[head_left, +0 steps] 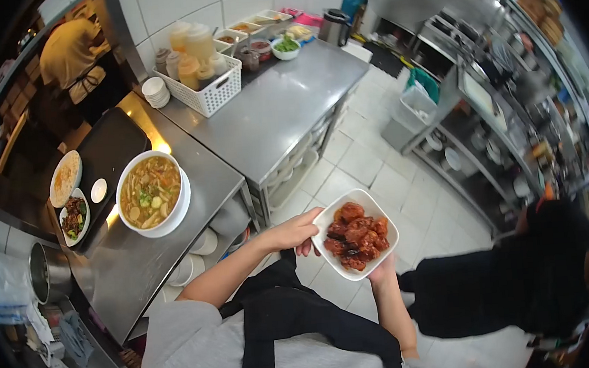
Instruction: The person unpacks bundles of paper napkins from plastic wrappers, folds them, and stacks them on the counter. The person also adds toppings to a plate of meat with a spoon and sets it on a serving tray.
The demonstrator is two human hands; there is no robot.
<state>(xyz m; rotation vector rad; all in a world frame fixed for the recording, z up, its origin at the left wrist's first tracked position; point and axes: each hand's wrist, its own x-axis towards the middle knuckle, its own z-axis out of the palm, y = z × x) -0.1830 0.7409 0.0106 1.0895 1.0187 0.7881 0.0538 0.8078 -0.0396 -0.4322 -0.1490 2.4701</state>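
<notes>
Between my two hands I carry a white squarish bowl [319,218] of glossy red-brown sauced pieces [358,238], held over the floor in front of my body. My left hand [297,231] grips its left rim, thumb on top and fingers curled beneath. My right hand [383,270] supports the lower right side from below; its fingers are mostly hidden under the bowl. To the left, a large white bowl of noodle soup [150,193] sits on a white plate on the steel counter [189,166].
A black tray [108,140] bears a rice plate [66,178], a small meat dish [76,216] and a little white cup [99,190]. Squeeze bottles fill a white basket [221,93] on the steel table [282,109]. At right is a person in black [496,286]; another [73,52] stands beyond the hatch.
</notes>
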